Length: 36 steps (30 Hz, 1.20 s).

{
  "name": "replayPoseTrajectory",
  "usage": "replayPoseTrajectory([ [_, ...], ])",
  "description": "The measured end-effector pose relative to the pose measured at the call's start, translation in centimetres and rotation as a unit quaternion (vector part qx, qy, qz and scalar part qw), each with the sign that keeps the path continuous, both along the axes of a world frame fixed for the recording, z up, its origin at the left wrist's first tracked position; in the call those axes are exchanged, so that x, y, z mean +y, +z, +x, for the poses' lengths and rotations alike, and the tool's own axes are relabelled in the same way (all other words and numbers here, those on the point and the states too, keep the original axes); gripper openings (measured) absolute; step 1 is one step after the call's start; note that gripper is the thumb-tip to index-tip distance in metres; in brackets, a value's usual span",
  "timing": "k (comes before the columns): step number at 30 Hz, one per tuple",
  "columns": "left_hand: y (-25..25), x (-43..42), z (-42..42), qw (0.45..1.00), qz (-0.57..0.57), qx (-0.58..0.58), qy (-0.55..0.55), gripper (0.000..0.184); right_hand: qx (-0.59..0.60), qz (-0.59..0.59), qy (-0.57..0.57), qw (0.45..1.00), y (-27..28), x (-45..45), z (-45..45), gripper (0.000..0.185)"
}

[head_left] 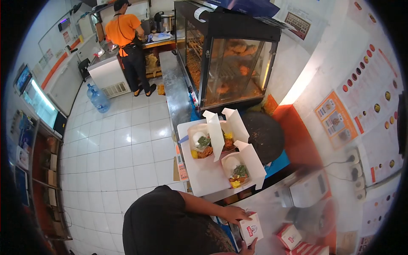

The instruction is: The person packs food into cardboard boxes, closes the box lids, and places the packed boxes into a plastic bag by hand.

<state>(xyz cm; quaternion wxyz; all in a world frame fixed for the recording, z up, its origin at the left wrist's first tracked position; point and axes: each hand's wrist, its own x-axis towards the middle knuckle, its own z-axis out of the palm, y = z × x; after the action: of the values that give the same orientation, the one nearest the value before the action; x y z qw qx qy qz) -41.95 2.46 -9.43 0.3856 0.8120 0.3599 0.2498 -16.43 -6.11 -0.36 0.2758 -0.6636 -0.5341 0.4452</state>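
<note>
A closed white carton food box [251,229] with red print sits between my two hands at the bottom of the head view. My left hand [235,215] has its fingers on the box's upper edge. At the lower edge, my right hand [248,247] grips the box with thumb and fingers, partly cut off by the frame. Further up, several open food boxes stand on a white board: one [204,142] on the left, one [229,134] behind it, and one [238,172] nearer. They hold rice, greens, fried pieces and something yellow.
A printed box [290,236] and a red-striped carton [308,249] lie to the right. A glass warming cabinet [236,72] stands beyond the open boxes. An orange calculator [182,165] lies by the board. A co-worker in orange [123,32] stands at a far counter.
</note>
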Motion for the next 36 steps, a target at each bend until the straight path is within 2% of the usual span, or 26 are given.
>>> replayPoseTrajectory([
  [4,-0.5,-0.1,0.4,0.999,-0.031,-0.029,0.029,0.065,-0.008,-0.047,-0.023,0.999,-0.7,0.3,0.8,0.071],
  [6,-2.2,0.0,0.8,0.998,0.012,-0.057,0.009,0.051,-0.185,0.015,0.082,0.979,-4.1,0.3,2.9,0.069],
  [7,-3.3,-0.2,0.9,0.998,0.012,-0.057,0.008,0.051,-0.184,0.015,0.081,0.979,-5.5,0.1,3.8,0.069],
  [9,-4.8,-0.5,0.8,0.992,0.106,-0.06,0.011,0.043,-0.208,0.218,0.168,0.939,-7.7,-0.1,5.0,0.064],
  [13,-4.2,-1.0,0.1,0.993,0.099,-0.062,-0.008,0.046,-0.189,0.201,0.128,0.953,-9.1,-1.2,5.1,0.06],
  [15,1.5,-1.0,-0.7,0.983,0.179,0.0,-0.034,0.055,-0.274,0.12,0.093,0.95,-8.2,-1.6,3.7,0.049],
  [16,1.9,-0.5,0.3,0.983,0.18,0.0,-0.034,0.055,-0.274,0.12,0.093,0.95,-7.8,-1.3,3.1,0.049],
  [18,2.1,0.8,3.7,0.951,0.278,0.115,-0.077,0.069,-0.226,0.097,0.053,0.968,-7.7,-1.8,2.3,0.047],
  [19,2.1,1.0,4.8,0.952,0.274,0.109,-0.083,0.069,-0.23,0.09,0.048,0.968,-8.9,-2.4,2.9,0.047],
  [21,2.6,1.8,6.8,0.972,0.204,0.105,-0.056,0.079,-0.262,0.361,0.075,0.892,-13.2,-2.4,4.6,0.052],
  [22,3.8,2.0,7.1,0.976,0.163,0.134,-0.048,0.083,-0.128,0.299,-0.035,0.945,-13.5,-1.2,4.2,0.041],
  [23,5.4,1.8,7.3,0.978,0.121,0.16,-0.053,0.088,0.007,0.229,-0.158,0.961,-13.0,-0.5,4.0,0.034],
  [24,6.1,1.4,7.8,0.978,0.07,0.198,-0.007,0.083,0.067,0.158,-0.121,0.978,-9.5,0.3,3.7,0.037],
  [25,1.0,2.7,10.1,0.969,0.082,0.191,-0.134,0.073,-0.009,0.137,-0.221,0.966,-6.7,-1.5,5.0,0.033],
  [26,3.3,1.9,8.7,0.977,0.134,0.146,-0.074,0.06,-0.018,0.115,-0.269,0.956,-4.6,-1.5,5.8,0.031],
  [27,3.5,2.6,8.7,0.975,0.147,0.134,-0.094,0.059,-0.084,0.143,-0.273,0.947,-6.9,-1.7,9.8,0.03],
  [28,1.9,2.9,8.9,0.969,0.182,0.14,-0.097,0.071,-0.029,0.224,-0.339,0.913,-9.8,-2.8,12.6,0.028],
  [29,2.5,2.6,9.3,0.972,0.135,0.175,-0.082,0.077,-0.139,0.189,-0.36,0.903,-6.5,-3.1,14.3,0.026],
  [30,2.5,2.4,9.8,0.973,0.134,0.175,-0.063,0.081,-0.124,0.202,-0.422,0.875,-6.2,-3.5,17.0,0.026],
  [32,3.8,1.5,11.4,0.982,0.147,0.114,0.014,0.083,-0.167,0.195,-0.536,0.804,-4.7,-4.4,22.1,0.025],
  [34,3.9,1.1,12.7,0.963,0.184,0.183,0.069,0.084,-0.156,0.185,-0.612,0.753,-2.9,-5.2,27.4,0.023],
  [35,3.8,0.6,13.3,0.962,0.196,0.183,0.046,0.084,-0.152,0.183,-0.633,0.737,-3.5,-6.0,30.0,0.023],
  [36,4.1,0.2,14.0,0.951,0.193,0.226,0.086,0.086,-0.175,0.203,-0.655,0.707,-4.4,-6.4,32.7,0.021],
])
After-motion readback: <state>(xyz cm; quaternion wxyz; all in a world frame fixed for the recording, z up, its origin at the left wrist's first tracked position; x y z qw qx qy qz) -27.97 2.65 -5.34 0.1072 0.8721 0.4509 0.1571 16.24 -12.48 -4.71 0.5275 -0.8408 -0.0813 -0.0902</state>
